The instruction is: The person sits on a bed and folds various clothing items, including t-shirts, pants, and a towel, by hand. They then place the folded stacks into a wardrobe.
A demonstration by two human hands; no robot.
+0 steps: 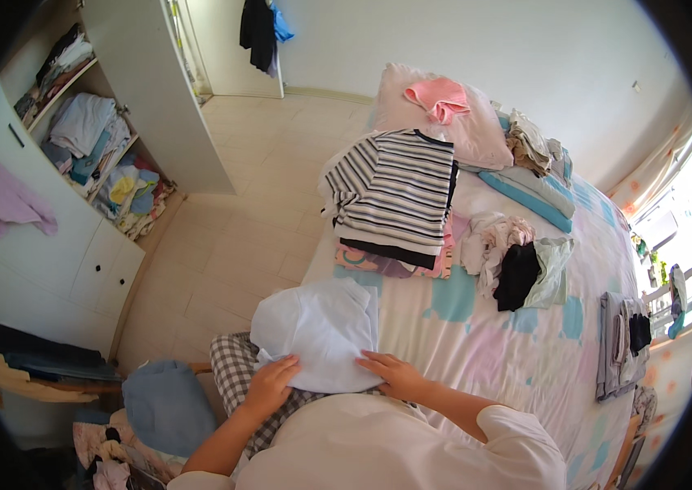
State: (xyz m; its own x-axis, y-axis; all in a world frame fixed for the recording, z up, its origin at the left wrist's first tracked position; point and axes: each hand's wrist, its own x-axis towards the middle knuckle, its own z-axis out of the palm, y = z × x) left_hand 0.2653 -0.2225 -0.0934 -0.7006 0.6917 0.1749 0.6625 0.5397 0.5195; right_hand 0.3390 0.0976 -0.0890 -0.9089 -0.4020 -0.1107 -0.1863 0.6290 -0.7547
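Observation:
A folded white garment (324,334), likely a shirt, lies before me at the near side of the bed. It rests partly on a brown-and-white checked cloth (229,361). My left hand (273,378) holds its near left edge, fingers on top of the fabric. At the near right edge, my right hand (396,375) has hold of it in the same way. Both thumbs are mostly hidden. Just beyond the garment stands a stack of folded clothes topped by a black-and-white striped top (398,184).
Crumpled pale clothing (493,242) and a black cloth (516,275) lie on the bed (437,331). A pink cloth (441,98) is on the pillow (395,92). Folded grey clothes (612,349) sit at the right edge. A wardrobe door (156,92) stands open; a blue cushion-like item (168,407) is at lower left.

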